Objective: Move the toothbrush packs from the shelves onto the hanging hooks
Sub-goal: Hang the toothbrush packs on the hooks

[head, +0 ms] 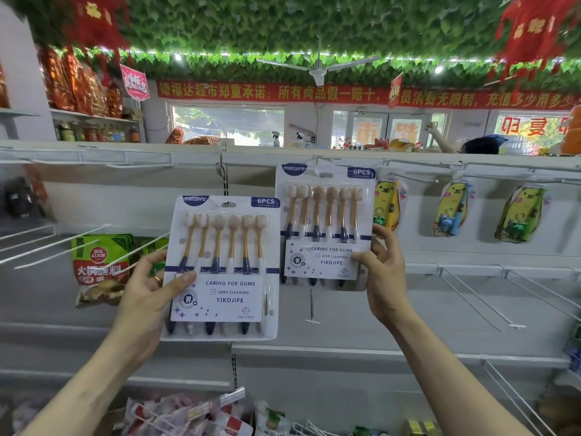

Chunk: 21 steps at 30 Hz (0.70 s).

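L hand (143, 289) fingers pinch toothbrush pack 1 (232, 297) by its left edge, low-left of the hook rail (424, 163), R hand (385, 278) fingers pinch pack 2 (327, 215) just under it, prob light, stiff, slick cards, so grip edges.

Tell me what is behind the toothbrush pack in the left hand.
A white wire hook runs in behind the toothbrush pack, against the back panel. The thumb of the left hand is in front; its fingertips and the hook's base are covered.
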{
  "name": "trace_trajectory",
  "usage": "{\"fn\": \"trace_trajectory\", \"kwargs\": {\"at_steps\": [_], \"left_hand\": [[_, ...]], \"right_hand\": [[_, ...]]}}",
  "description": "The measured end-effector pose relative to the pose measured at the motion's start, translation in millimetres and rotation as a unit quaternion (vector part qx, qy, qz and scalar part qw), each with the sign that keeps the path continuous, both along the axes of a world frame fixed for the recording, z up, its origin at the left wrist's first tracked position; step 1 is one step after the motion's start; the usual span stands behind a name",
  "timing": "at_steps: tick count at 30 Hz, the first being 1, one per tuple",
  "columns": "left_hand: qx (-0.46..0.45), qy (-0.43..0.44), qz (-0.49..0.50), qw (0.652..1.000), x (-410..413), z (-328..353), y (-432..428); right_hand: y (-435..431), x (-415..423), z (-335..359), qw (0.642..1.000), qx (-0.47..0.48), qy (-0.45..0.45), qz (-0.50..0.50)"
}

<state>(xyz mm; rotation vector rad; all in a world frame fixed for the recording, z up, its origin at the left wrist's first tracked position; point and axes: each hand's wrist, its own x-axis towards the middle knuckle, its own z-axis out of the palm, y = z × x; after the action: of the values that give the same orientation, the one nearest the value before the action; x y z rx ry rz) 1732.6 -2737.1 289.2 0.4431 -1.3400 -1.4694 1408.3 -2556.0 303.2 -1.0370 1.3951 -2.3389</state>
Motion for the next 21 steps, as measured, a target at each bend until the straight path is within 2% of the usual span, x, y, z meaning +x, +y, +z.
{"fn": "trace_trajectory", "kwargs": {"at_steps": [6,12,21], "left_hand": [[-0.005,0.004,-0.006,1.000,3.8,1.0,8.8],[-0.004,0.003,-0.003,1.000,4.8,-4.4,11.7],[0.014,-0.009,-0.010,1.000,-5.5,-32.0,22.7]], "right_hand": [[-0.4,2.2,-1.7,1.000,0.016,0.002,-0.002],[6.4,-0.6,-8.1,0.998,0.036,0.020,-0.043],[28.7,-7.7,-58.0,0.987,0.106,0.023,-0.120]]}}
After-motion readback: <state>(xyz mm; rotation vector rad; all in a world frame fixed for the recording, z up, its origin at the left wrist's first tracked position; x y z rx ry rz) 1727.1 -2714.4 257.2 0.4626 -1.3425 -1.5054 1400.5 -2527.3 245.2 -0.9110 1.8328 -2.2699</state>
